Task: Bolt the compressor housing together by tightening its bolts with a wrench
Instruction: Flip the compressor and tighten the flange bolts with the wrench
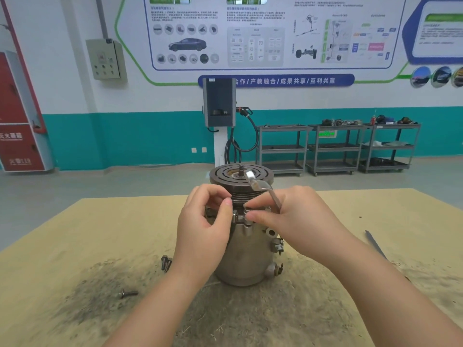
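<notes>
Two bare forearms are reaching up from the bottom of the head view over a stained board tabletop (75, 234), where loose bolts (166, 263) are lying just left of the work and another bolt (128, 293) is resting nearer the front edge. The compressor housing (244, 256) is standing upright at the middle of the board, its grooved pulley (241, 175) on top. The left hand (205, 229) is curling against the housing's upper left flank, thumb and forefinger pressed together at the flange just under the pulley. The right hand (298, 221) is pinching a small fastener (246, 216) with its fingertips at that same flange while the wrench (265, 189) is sticking up from between its fingers, head free above the pulley rim and not on any bolt. The metal housing is looking heavy and rigid, likely steady on its base; its smooth barrel may be slippery, so the flange and side lugs are appearing the surer hold. A flat dark tool (375, 244) is lying well apart at right.
</notes>
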`<state>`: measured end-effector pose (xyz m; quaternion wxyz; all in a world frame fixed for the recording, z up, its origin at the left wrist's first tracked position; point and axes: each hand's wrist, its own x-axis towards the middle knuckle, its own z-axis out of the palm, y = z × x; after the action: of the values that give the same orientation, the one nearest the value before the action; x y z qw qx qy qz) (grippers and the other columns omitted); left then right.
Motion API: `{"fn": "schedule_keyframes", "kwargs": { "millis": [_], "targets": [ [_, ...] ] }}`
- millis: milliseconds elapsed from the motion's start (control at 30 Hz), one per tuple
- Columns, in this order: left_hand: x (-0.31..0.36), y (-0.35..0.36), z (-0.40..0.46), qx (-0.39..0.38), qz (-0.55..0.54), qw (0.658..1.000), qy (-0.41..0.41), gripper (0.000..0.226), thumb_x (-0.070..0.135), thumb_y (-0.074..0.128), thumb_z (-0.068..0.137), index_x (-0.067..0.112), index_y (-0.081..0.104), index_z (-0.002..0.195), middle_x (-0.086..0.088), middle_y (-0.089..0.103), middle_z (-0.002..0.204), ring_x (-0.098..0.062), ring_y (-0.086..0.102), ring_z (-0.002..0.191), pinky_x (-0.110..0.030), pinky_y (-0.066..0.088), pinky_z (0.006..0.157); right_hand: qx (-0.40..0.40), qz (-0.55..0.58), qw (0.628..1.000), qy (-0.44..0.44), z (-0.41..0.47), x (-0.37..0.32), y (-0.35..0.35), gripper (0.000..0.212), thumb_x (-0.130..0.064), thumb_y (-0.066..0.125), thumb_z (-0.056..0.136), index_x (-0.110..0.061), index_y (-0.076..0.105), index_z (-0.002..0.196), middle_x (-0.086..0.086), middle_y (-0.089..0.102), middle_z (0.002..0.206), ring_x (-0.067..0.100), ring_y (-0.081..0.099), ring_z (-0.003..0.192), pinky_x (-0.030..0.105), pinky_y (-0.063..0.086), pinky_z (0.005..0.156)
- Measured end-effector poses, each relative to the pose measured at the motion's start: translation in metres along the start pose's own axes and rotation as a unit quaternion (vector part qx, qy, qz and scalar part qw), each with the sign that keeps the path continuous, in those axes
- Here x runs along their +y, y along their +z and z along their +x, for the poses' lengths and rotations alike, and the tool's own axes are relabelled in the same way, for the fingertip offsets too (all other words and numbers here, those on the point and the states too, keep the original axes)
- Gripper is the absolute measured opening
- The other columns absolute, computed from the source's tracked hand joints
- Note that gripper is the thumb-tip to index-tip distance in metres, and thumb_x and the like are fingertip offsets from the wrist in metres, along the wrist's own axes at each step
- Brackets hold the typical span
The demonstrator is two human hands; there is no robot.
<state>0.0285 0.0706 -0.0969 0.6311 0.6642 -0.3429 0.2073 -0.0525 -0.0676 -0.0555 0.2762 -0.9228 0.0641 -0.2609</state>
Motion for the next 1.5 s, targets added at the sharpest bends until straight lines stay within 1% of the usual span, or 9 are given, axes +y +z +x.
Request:
{"fn": "schedule_keyframes", "kwargs": {
  "millis": [133,233,500,667,933,1067,1200,1367,1500],
  "targets": [
    [0.000,0.005,-0.009,-0.002,0.024,0.999,0.026,0.003,0.041,0.061,0.084,0.038,0.062,0.082,0.018,0.060,0.085,-0.006,0.056,0.087,-0.032,0.044,0.084,-0.012,0.074,0.997,-0.009,-0.002,0.001,-0.011,0.017,-0.044,0.072,0.080,-0.037,0.071,0.095,-0.032,0.054,0.049,-0.010,0.056,0.051,0.008,0.039,0.045],
    [0.005,0.011,-0.016,0.002,0.075,0.997,0.021,0.021,0.059,0.066,0.074,0.040,0.064,0.082,0.019,0.060,0.087,-0.007,0.055,0.096,-0.042,0.043,0.091,0.092,0.175,0.980,0.003,-0.002,0.002,-0.027,0.020,-0.042,0.058,0.091,-0.024,0.068,0.091,-0.024,0.053,0.045,-0.005,0.049,0.040,0.008,0.037,0.040],
    [0.013,0.020,-0.019,0.021,0.061,0.998,-0.027,0.021,0.029,0.075,0.087,0.048,0.067,0.082,0.019,0.058,0.085,-0.003,0.049,0.100,-0.046,0.041,0.097,0.156,0.393,0.892,0.157,0.002,0.009,-0.040,0.024,-0.029,0.046,0.102,-0.013,0.057,0.088,-0.005,0.039,0.043,0.009,0.025,0.038,0.023,0.021,0.044],
    [0.014,0.016,-0.021,0.040,0.041,0.998,-0.031,0.012,0.040,0.073,0.084,0.045,0.062,0.086,0.019,0.055,0.093,-0.010,0.054,0.101,-0.043,0.044,0.096,0.130,0.554,0.811,0.134,0.001,0.003,-0.044,0.007,-0.013,0.044,0.102,-0.010,0.046,0.096,0.005,0.054,0.052,0.015,0.038,0.042,0.021,0.033,0.039],
    [0.018,0.014,-0.015,0.025,0.062,0.997,-0.048,0.012,0.030,0.080,0.077,0.037,0.071,0.076,0.022,0.056,0.092,-0.008,0.058,0.097,-0.051,0.044,0.096,0.170,0.597,0.775,0.119,0.002,0.001,-0.034,0.018,0.003,0.036,0.096,-0.013,0.044,0.098,0.006,0.061,0.053,0.015,0.046,0.041,0.023,0.036,0.040],
    [0.016,0.008,-0.011,-0.011,0.081,0.995,-0.060,0.010,0.028,0.079,0.080,0.036,0.072,0.077,0.017,0.059,0.088,-0.002,0.058,0.092,-0.042,0.046,0.096,0.172,0.604,0.770,0.114,0.001,0.000,-0.029,0.021,0.007,0.037,0.092,-0.012,0.044,0.093,0.003,0.059,0.053,0.015,0.048,0.040,0.028,0.035,0.048],
    [0.018,-0.002,-0.001,-0.079,0.095,0.990,-0.064,0.014,0.024,0.076,0.083,0.036,0.072,0.075,0.013,0.062,0.086,0.003,0.059,0.087,-0.006,0.040,0.073,0.181,0.613,0.761,0.110,-0.001,0.001,-0.028,0.022,0.009,0.036,0.090,-0.011,0.043,0.089,0.002,0.057,0.051,0.015,0.047,0.039,0.025,0.035,0.043],
    [0.008,-0.015,0.010,0.003,0.004,0.997,-0.083,0.003,0.031,0.064,0.094,0.030,0.066,0.095,0.006,0.067,0.104,0.004,0.060,0.091,-0.011,0.047,0.077,0.194,0.619,0.753,0.108,0.000,0.004,-0.025,0.023,0.009,0.035,0.090,-0.013,0.044,0.090,0.002,0.058,0.053,0.015,0.048,0.040,0.027,0.036,0.047],
    [-0.011,-0.021,0.015,-0.112,0.057,0.978,-0.169,0.102,0.075,0.062,0.061,0.034,0.031,0.149,0.016,0.038,0.150,-0.002,0.040,0.133,-0.026,0.034,0.107,0.196,0.648,0.727,0.110,0.001,0.006,-0.014,0.027,0.011,0.038,0.090,-0.014,0.043,0.096,0.003,0.061,0.055,0.015,0.050,0.041,0.025,0.039,0.046]
  ]
}}
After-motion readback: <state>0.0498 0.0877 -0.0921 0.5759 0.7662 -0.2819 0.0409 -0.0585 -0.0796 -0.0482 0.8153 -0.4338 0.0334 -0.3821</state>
